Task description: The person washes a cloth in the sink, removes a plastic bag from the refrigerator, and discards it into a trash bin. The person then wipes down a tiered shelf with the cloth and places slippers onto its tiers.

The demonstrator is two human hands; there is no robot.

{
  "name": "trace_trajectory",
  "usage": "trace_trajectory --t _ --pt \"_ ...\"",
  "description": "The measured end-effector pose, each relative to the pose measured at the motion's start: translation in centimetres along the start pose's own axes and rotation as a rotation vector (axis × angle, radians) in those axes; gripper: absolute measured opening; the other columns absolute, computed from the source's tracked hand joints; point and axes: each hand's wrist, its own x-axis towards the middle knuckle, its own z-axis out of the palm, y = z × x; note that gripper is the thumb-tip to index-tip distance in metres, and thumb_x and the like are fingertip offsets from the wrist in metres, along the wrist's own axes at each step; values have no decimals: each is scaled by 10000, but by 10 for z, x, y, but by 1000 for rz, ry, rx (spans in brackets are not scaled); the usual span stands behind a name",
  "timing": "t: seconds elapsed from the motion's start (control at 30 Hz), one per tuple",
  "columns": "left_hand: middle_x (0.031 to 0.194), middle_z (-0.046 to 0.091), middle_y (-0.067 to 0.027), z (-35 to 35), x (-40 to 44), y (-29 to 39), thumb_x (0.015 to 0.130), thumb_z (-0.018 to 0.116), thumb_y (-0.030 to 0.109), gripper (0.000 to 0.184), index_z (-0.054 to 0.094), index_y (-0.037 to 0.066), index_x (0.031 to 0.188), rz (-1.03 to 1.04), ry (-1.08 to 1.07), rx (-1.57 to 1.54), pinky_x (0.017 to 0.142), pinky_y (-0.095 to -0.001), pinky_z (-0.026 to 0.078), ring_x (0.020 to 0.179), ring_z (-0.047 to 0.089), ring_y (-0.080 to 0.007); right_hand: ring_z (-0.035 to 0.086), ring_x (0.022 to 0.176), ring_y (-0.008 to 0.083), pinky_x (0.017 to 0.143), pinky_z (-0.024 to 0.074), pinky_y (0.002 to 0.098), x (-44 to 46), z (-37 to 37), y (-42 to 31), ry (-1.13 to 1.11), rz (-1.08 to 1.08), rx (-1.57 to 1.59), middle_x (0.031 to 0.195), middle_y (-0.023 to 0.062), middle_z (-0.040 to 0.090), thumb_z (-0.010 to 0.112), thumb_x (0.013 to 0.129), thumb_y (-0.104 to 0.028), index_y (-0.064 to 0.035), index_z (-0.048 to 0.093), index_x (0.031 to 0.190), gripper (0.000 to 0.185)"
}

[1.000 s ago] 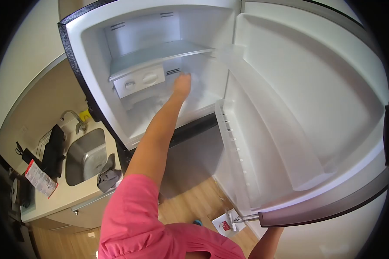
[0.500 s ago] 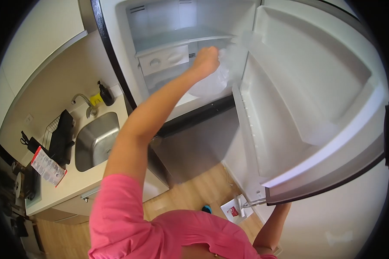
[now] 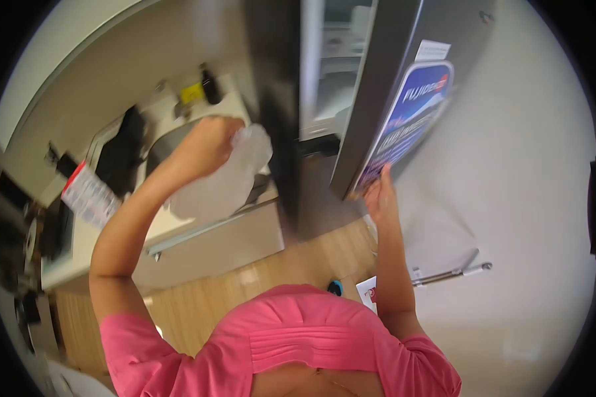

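Observation:
My left hand is closed around the gathered top of a translucent whitish plastic bag, which hangs in front of the counter by the sink. What the bag contains cannot be made out. Against the lower outer face of the freezer door, my right hand rests with its fingers extended. That door stands partly open, and a blue label covers much of its front. Through the narrow gap I see part of the white freezer interior.
A steel sink is set in the counter, with a black dispenser bottle and something yellow behind it. A red and white packet and a black dish rack stand left. A white wall is at right.
The bag has come out of the freezer in my left hand and moved left towards the sink. The door has swung from wide open to partly open, with my right hand on its outer face.

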Motion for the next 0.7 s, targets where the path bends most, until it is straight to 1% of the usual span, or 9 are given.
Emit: trace_trajectory --t 0.07,0.17,0.23,0.3,0.37,0.4,0.5,0.63,0.7 --pt "755 559 -244 -24 -26 -28 788 581 100 155 559 -37 858 -107 49 36 623 -421 414 710 523 -415 573 793 109 610 475 244 10 44 12 -48 -30 -97 941 45 591 514 884 -389 -48 484 1134 424" --pt "745 580 -239 -45 -38 -56 777 591 125 181 580 -30 871 -197 139 -7 632 -424 429 723 564 -398 585 710 111 598 479 236 11 74 34 -166 122 -756 836 55 604 517 889 -362 -37 525 1050 363" --pt "728 589 -225 -43 -40 -69 785 602 167 228 584 -24 908 -218 225 -37 612 -418 421 697 564 -385 589 699 114 605 485 235 -9 118 62 -487 238 -789 866 68 622 513 898 -297 -41 555 1061 306" --pt "684 599 -160 -49 -37 -90 813 593 195 237 588 -18 915 -318 223 -138 573 -373 417 607 549 -278 566 930 202 779 488 305 -16 182 110 -775 306 -714 1134 147 517 417 921 -420 -52 340 1320 548" --pt "643 590 -110 -43 -30 -109 831 585 213 234 590 -16 881 -368 219 -303 540 -337 407 564 519 -200 408 1172 315 952 371 433 -5 225 156 -760 435 -266 1371 152 290 352 875 -575 -102 64 1405 766" --pt "601 547 -35 -35 -25 -130 851 577 256 244 595 13 824 -362 218 -444 501 -283 376 552 456 -116 371 1207 316 958 356 462 3 244 167 -771 479 -42 1364 111 325 354 872 -580 -105 158 1388 729" --pt "697 544 22 -13 -19 -183 869 550 212 154 575 61 875 -555 276 -763 476 -238 354 555 459 -64 391 1188 286 940 371 470 46 272 194 -825 435 255 1326 78 376 388 892 -520 -105 257 1347 630" --pt "788 556 -11 51 -34 -260 877 524 229 165 556 95 968 -806 391 -889 551 -267 445 618 514 -116 573 893 217 703 479 367 93 292 226 -435 401 -77 1043 65 567 527 886 -293 -64 492 1092 310" --pt "764 544 -19 91 -46 -290 877 530 272 218 547 115 1028 -1040 531 -1091 560 -282 464 590 527 -153 576 755 218 642 456 349 138 284 276 -456 81 -483 870 85 595 553 867 -243 -21 537 943 235"
